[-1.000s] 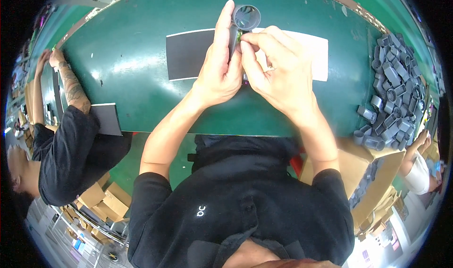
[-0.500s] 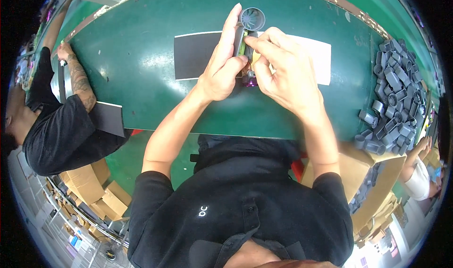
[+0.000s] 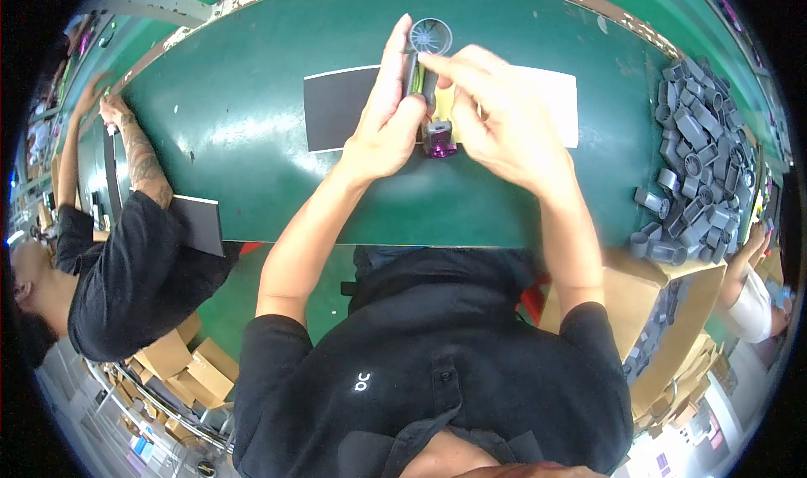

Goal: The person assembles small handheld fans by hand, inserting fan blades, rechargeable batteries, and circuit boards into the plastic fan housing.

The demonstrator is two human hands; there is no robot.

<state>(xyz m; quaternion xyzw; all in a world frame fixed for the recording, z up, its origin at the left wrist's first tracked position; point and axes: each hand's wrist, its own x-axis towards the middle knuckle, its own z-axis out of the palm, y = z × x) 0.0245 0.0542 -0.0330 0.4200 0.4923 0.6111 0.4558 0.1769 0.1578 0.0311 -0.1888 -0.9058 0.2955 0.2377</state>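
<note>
My left hand (image 3: 388, 129) is closed around a grey plastic housing, fingers along its left side and thumb across its lower part. At the housing's far end is a round, open grey cup (image 3: 430, 37) with spoke-like fins. A green strip (image 3: 418, 79) shows inside the body. A shiny purple part (image 3: 440, 144) sits at its near end. My right hand (image 3: 508, 112) is at the right side, its index fingertip touching the housing just below the cup and its thumb apart, lower down. A yellow piece (image 3: 444, 101) shows between the hands, partly hidden.
Under my hands lie a dark sheet (image 3: 340, 110) and a white sheet (image 3: 551, 104) on the green table (image 3: 252, 125). Grey plastic housings (image 3: 702, 158) are heaped at the right. A cardboard box (image 3: 626, 297) stands below them. At the left, a co-worker's arm (image 3: 143, 154) reaches over the table.
The housing has shifted slightly left in view, and its purple end shows more. My right index finger has moved up toward the cup and straightened. The co-worker at the left has moved.
</note>
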